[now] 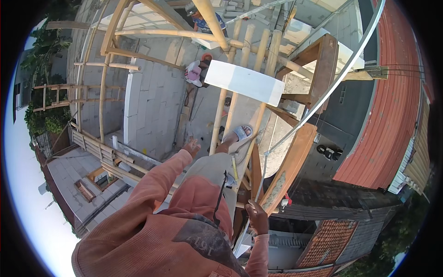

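My left hand point(192, 147) is held out in front of me at the left, dusty, its fingers loosely apart with nothing visible in them. At the lower right, my right hand point(257, 217) has its fingers curled round a thin pale cord point(262, 177). That cord runs up to a knot at the lower end of a long pale pole point(325, 94). Ahead of my feet, a white rectangular block point(244, 82) lies across several bamboo poles point(227, 111). My sandalled foot point(243, 133) rests on the poles, close to the block.
Wooden frames point(318, 69) stand at the right, beside a red corrugated roof point(392, 106). A pale block wall point(150, 101) rises at the left, near a bamboo ladder point(78, 94). Far below, one person point(196, 74) bends down; another point(210, 23) is farther off.
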### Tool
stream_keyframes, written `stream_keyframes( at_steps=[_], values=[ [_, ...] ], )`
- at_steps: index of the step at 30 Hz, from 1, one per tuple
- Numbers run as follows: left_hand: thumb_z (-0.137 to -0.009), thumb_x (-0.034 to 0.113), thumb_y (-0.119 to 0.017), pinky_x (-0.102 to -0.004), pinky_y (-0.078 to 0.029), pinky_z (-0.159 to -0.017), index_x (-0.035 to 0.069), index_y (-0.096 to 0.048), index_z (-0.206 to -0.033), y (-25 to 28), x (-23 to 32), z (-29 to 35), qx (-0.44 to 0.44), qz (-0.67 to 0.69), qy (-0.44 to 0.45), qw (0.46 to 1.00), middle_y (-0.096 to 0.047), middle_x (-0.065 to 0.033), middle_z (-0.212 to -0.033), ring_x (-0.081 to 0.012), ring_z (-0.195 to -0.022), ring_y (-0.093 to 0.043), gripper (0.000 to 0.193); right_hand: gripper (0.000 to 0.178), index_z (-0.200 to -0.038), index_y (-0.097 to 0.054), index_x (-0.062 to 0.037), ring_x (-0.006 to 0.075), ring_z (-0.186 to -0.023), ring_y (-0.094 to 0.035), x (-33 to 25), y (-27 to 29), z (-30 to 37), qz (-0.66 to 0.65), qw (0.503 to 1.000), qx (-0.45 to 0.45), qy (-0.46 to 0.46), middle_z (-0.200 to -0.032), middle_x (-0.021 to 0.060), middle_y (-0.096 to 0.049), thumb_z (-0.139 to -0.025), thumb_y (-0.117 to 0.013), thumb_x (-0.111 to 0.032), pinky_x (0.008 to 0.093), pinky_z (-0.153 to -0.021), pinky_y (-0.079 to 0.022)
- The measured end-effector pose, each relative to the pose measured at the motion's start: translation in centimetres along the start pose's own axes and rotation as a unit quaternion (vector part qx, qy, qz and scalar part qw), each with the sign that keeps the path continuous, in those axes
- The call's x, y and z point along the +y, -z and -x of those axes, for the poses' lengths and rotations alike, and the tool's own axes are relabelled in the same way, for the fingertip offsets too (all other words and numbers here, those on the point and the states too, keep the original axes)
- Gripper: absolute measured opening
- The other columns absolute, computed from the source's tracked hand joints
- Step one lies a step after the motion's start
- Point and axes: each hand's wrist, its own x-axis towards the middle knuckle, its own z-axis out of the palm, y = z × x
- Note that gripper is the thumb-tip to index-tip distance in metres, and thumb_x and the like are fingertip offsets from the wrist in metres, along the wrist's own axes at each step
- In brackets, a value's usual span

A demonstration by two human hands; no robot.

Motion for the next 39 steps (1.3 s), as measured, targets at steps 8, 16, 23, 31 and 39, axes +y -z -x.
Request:
stream_keyframes(
  at_steps=[8,16,23,31,39],
  values=[
    [-0.088,0.056,-0.064,-0.0417,-0.052,-0.098,0.002,-0.047,-0.149,-1.4,-3.9,-0.3,0.066,-0.02,-0.011,0.998,-0.059,-0.0267,-0.139,-0.0345,-0.117,-0.065,0.083,0.04,-0.124,-0.069,-0.0023,0.0363,-0.108,-0.071,-1.3,2.1,-2.3,0.053,0.998,-0.023,0.013,-0.12,0.0202,-0.071,-0.1,-0.065,-0.034,0.039,-0.093,-0.056],
    [-0.088,0.058,-0.065,-0.042,-0.053,-0.097,0.002,-0.047,-0.149,-0.7,-1.6,-0.7,0.067,0.015,0.013,0.998,-0.058,-0.0274,-0.138,-0.034,-0.117,-0.065,0.085,0.029,-0.122,-0.066,-0.0162,0.0361,-0.103,-0.071,1.1,1.5,-2.7,0.131,0.981,0.007,0.142,-0.123,0.0152,-0.069,-0.095,-0.062,-0.006,0.0412,-0.084,-0.061],
    [-0.092,0.059,-0.063,-0.0432,-0.041,-0.113,0.002,-0.046,-0.151,0.4,1.1,-1.9,0.067,0.071,0.024,0.995,-0.054,-0.0288,-0.144,-0.0365,-0.135,-0.055,0.083,0.025,-0.123,-0.068,-0.0093,0.0358,-0.104,-0.072,-1.5,1.8,-3.4,0.06,0.996,-0.003,0.066,-0.117,0.0179,-0.071,-0.103,-0.062,-0.022,0.0402,-0.087,-0.059],
    [-0.087,0.064,-0.067,-0.0509,-0.053,-0.089,0.02,-0.033,-0.159,2.2,7.0,-2.7,0.024,0.248,0.138,0.959,-0.049,-0.0131,-0.153,-0.0321,-0.117,-0.065,0.091,0.045,-0.126,-0.067,-0.0029,0.0325,-0.101,-0.074,-3.7,1.7,-4.3,-0.029,0.999,0.003,-0.034,-0.109,0.0214,-0.073,-0.102,-0.065,-0.04,0.0386,-0.086,-0.057],
    [-0.087,0.074,-0.061,-0.052,-0.048,-0.101,0.025,-0.029,-0.161,4.9,9.4,-4.0,0.046,0.409,0.213,0.886,-0.041,-0.0115,-0.16,-0.0354,-0.125,-0.061,0.095,0.042,-0.125,-0.068,-0.0026,0.0312,-0.1,-0.074,-4.2,1.0,-4.8,-0.028,1.0,-0.002,-0.012,-0.109,0.0211,-0.073,-0.102,-0.064,-0.038,0.0388,-0.086,-0.057]
  ],
)
